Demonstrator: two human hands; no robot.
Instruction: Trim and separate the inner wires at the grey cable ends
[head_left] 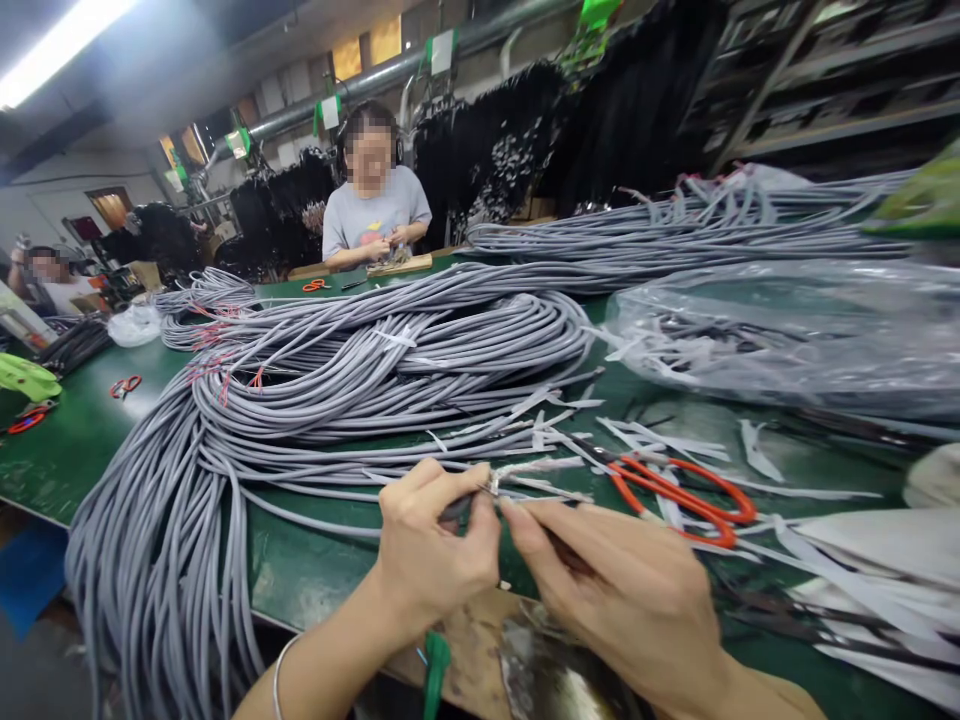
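Observation:
My left hand (439, 535) is closed in a pinch on the end of a grey cable (454, 508), in front of my chest at the table's near edge. Frayed pale strands (529, 468) show just beyond my left fingertips. My right hand (626, 585) is closed too, thumb and forefinger meeting at the cable's tip. Something dark shows under its fingers, too hidden to name. Orange-handled scissors (679, 490) lie on the table just past my right hand, among white strips (660, 440).
A large bundle of grey cables (390, 350) spreads over the green table (300, 575) and hangs off its front edge. A clear plastic bag (780, 330) lies at the right. Across the table sits a co-worker (375, 205); small scissors (125, 386) lie at the left.

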